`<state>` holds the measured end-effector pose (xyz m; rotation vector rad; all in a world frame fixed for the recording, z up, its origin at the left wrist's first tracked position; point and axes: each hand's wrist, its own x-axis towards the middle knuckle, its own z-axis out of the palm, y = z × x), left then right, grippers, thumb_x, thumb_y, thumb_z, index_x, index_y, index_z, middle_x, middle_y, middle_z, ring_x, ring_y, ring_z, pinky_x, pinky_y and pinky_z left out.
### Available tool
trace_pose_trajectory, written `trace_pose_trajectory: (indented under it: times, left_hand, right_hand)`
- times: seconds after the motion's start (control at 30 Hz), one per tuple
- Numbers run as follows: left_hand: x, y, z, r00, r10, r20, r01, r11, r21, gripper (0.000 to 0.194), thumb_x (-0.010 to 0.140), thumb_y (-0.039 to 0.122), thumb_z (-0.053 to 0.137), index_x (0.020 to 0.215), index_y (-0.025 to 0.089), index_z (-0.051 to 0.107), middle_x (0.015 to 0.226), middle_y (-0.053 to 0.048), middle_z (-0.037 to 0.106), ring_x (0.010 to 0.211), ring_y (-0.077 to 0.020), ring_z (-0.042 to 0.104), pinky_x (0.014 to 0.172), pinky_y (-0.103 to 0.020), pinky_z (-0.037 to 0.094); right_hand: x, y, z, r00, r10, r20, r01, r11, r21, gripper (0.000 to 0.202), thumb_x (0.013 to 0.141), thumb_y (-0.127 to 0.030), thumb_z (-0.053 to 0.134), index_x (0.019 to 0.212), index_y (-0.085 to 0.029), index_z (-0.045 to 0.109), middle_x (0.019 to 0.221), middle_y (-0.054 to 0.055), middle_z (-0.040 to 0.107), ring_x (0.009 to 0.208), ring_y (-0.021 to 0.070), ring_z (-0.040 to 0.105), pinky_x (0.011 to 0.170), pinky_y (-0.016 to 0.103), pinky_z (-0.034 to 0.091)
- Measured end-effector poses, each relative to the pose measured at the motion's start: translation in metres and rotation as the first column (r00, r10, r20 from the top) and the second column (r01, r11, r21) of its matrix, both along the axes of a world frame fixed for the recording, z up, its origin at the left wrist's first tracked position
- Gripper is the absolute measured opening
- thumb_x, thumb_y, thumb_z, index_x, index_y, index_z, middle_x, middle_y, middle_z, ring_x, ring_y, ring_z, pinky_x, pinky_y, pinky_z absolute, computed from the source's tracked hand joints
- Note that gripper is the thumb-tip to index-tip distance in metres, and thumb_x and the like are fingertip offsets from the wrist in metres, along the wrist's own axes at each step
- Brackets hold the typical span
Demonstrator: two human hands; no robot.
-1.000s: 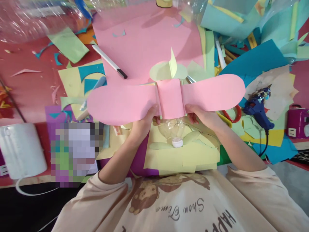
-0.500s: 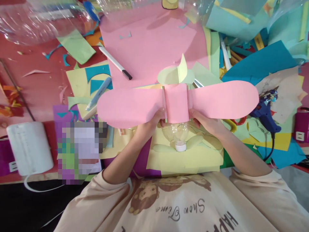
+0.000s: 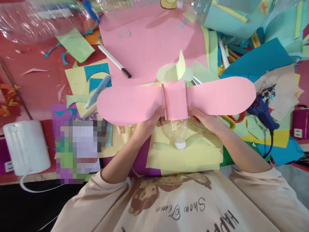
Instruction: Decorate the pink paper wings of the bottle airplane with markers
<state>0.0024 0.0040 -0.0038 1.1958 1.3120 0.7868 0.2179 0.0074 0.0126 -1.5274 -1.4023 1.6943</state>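
A clear bottle [image 3: 174,130] with a white cap [image 3: 180,144] toward me is wrapped in pink paper [image 3: 175,100]. From its sides spread a left pink wing [image 3: 127,103] and a right pink wing [image 3: 223,96]. Pale green tail pieces [image 3: 166,72] stick out at the far end, one standing upright. My left hand [image 3: 155,116] pinches the inner end of the left wing beside the bottle. On the other side, my right hand [image 3: 199,117] grips the base of the right wing, fingers partly hidden beneath it.
A white pen [image 3: 114,60] lies on a large pink sheet [image 3: 154,42]. At the right are a blue glue gun [image 3: 263,111] and red-handled scissors [image 3: 236,118], partly covered. A white box [image 3: 26,147] stands at the left. Clear plastic bottles [image 3: 45,21] lie at the back left.
The view has shifted slightly, and the winged bottle appears a little higher in it. Both hands keep the same hold.
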Motion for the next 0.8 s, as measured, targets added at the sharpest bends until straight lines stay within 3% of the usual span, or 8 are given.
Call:
trace_pose_trajectory:
  times: [0.3, 0.4, 0.5, 0.6, 0.67, 0.8]
  left_hand:
    - [-0.001, 0.002, -0.004, 1.0, 0.005, 0.012, -0.005, 1.0, -0.013, 0.044, 0.089, 0.043, 0.052, 0.052, 0.02, 0.052, 0.047, 0.001, 0.053, 0.048, -0.0107, 0.051, 0.052, -0.024, 0.044]
    - [0.001, 0.002, -0.006, 0.996, 0.064, 0.058, -0.062, 0.997, -0.045, 0.041, 0.086, 0.042, 0.056, 0.052, 0.02, 0.052, 0.047, 0.001, 0.052, 0.045, -0.011, 0.051, 0.049, -0.024, 0.044]
    - [0.003, 0.003, -0.008, 0.96, 0.194, 0.203, -0.189, 0.981, -0.046, 0.03, 0.083, 0.04, 0.059, 0.062, 0.019, 0.058, 0.055, 0.001, 0.056, 0.047, -0.0113, 0.054, 0.05, -0.026, 0.047]
    - [0.004, 0.007, -0.009, 0.894, 0.277, 0.352, -0.29, 0.957, -0.018, 0.019, 0.076, 0.039, 0.065, 0.076, 0.021, 0.06, 0.067, 0.002, 0.06, 0.055, -0.0114, 0.057, 0.055, -0.027, 0.05]
    - [0.003, 0.009, -0.009, 0.881, 0.282, 0.379, -0.306, 0.952, 0.004, 0.023, 0.071, 0.039, 0.07, 0.085, 0.023, 0.062, 0.079, 0.002, 0.062, 0.064, -0.0116, 0.059, 0.062, -0.026, 0.052]
    - [0.0, 0.009, -0.01, 0.914, 0.164, 0.371, -0.239, 0.957, 0.166, 0.039, 0.075, 0.041, 0.07, 0.111, 0.028, 0.061, 0.114, -0.002, 0.061, 0.094, -0.0151, 0.061, 0.081, -0.028, 0.052]
  right_hand:
    - [0.003, -0.001, -0.007, 1.0, -0.01, -0.028, 0.009, 1.0, -0.013, 0.051, 0.086, -0.059, 0.054, 0.051, -0.024, 0.044, 0.048, -0.002, 0.041, 0.046, 0.0131, 0.038, 0.052, 0.033, 0.036]
    - [0.004, 0.0, -0.01, 0.997, -0.058, -0.051, 0.057, 0.998, -0.029, 0.047, 0.086, -0.058, 0.056, 0.055, -0.023, 0.049, 0.047, -0.003, 0.043, 0.044, 0.0118, 0.039, 0.051, 0.032, 0.037]
    - [0.006, 0.003, -0.013, 0.987, -0.11, -0.121, 0.106, 0.994, -0.038, 0.04, 0.085, -0.057, 0.057, 0.067, -0.021, 0.058, 0.053, -0.003, 0.05, 0.044, 0.0101, 0.043, 0.046, 0.028, 0.035]
    - [0.007, 0.008, -0.012, 0.961, -0.122, -0.246, 0.122, 0.992, -0.016, 0.037, 0.084, -0.057, 0.058, 0.087, -0.021, 0.065, 0.076, 0.001, 0.064, 0.048, 0.0087, 0.051, 0.041, 0.025, 0.036]
    - [0.007, 0.011, -0.01, 0.947, -0.11, -0.301, 0.118, 0.993, 0.007, 0.035, 0.085, -0.053, 0.058, 0.101, -0.022, 0.065, 0.099, 0.003, 0.068, 0.055, 0.0086, 0.058, 0.044, 0.023, 0.043]
    - [0.007, 0.013, -0.007, 0.95, -0.053, -0.309, 0.078, 0.994, 0.072, 0.035, 0.089, -0.04, 0.055, 0.122, -0.03, 0.058, 0.135, 0.002, 0.056, 0.08, 0.0116, 0.067, 0.068, 0.026, 0.056]
